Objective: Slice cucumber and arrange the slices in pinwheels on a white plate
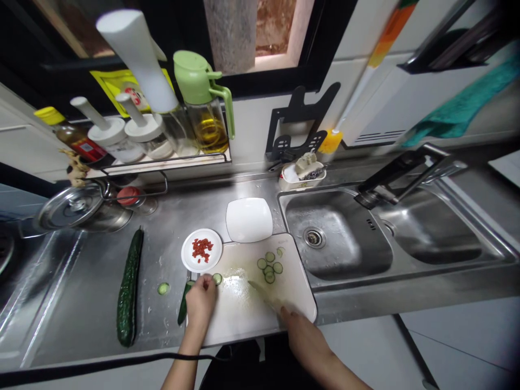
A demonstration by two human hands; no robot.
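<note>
My left hand (202, 299) is closed, fingers curled together, over the left side of the white cutting board (235, 330). A cucumber slice (218, 279) sits right at its fingertips; whether they grip it is unclear. Just left of this hand, a cut length of cucumber (183, 307) lies at the board's edge, partly covered. My right hand (303, 333) grips a knife (262, 293), its handle hidden in the fingers and its blurred blade pointing left over the board. Several thin cucumber slices (269, 269) lie grouped on the board's right part.
A whole cucumber (130, 290) and a cucumber end (163, 288) lie on the steel counter at left. Behind the board stand a round plate with chopped red bits (202, 250) and a white square dish (249, 219). The double sink (337, 230) is to the right.
</note>
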